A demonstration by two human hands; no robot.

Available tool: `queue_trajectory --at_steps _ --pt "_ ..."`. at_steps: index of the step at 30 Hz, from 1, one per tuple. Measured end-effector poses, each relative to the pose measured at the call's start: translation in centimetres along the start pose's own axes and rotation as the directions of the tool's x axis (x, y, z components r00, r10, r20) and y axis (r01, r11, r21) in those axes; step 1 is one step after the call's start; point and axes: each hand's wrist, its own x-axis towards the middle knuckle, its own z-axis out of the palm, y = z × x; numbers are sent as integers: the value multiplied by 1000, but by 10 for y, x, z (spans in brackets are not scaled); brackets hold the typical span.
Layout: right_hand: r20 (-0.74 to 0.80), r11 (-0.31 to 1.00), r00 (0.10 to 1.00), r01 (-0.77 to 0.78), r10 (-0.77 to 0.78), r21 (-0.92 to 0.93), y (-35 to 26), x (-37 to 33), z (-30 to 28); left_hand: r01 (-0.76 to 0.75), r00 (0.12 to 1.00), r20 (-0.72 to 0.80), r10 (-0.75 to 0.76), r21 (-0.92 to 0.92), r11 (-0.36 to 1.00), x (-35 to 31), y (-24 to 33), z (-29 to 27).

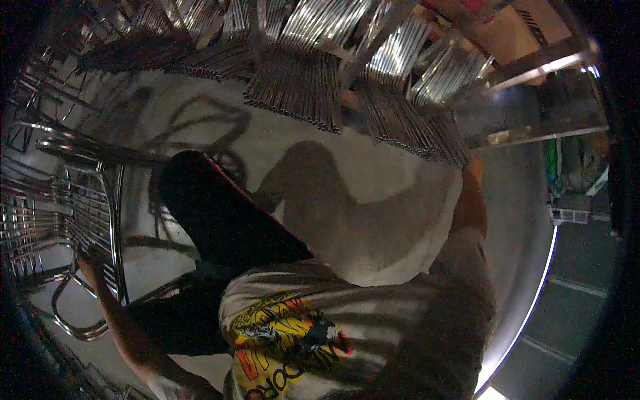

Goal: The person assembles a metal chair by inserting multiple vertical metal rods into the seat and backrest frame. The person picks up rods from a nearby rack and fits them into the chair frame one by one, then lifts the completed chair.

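At the far left, my left hand (90,259) is at a shiny bent-tube metal frame (119,233) with thin parallel bars, which looks like a chair frame. Its fingers are dark and mixed in with the bars, so I cannot tell whether they grip. My right arm stretches up and to the right. There my right hand (472,172) looks closed, right at the ends of a bundle of thin metal rods (427,137). What it holds, if anything, is too dim to make out.
More rod bundles (297,93) lie along a metal rack across the top. A cardboard box (517,30) sits at the upper right. Stacked tube frames (30,227) crowd the left edge. Below the rods is a grey floor (373,180) with my shadow. My dark-trousered leg (220,207) is bent in the middle.
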Motion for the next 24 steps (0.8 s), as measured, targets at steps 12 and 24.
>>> queue_trajectory --at_steps 12,24 --pt "-100 963 959 256 -264 -84 -10 -44 98 177 963 219 -154 -88 980 -142 -58 62" --pt "272 317 961 -276 57 908 -29 -45 -12 364 930 154 -334 -512 778 -87 -81 -32"
